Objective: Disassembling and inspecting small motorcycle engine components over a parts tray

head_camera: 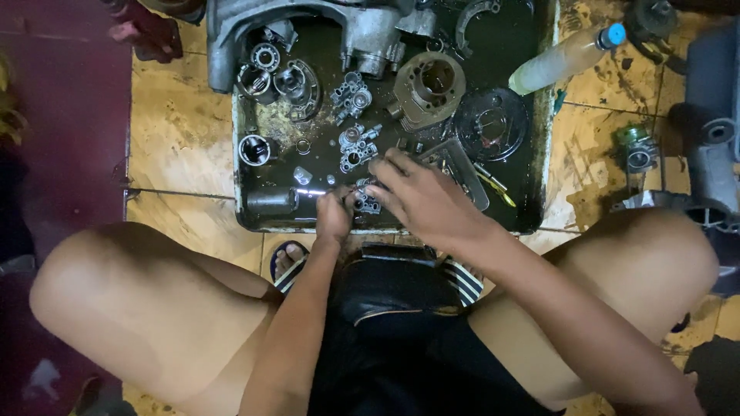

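A wide metal tray [245, 154] of dark oily liquid sits on the tiled floor in front of the squatting person, crowded with engine parts. At its top lies a big grey engine casing [370, 31], with a ribbed cylinder [428, 86] just below it. Beside the tray rests a plastic bottle [563, 58]. The right hand [420, 202], fingers spread, covers a small metal part [365, 199] at the tray's near edge; the left hand [334, 213] pinches that same part
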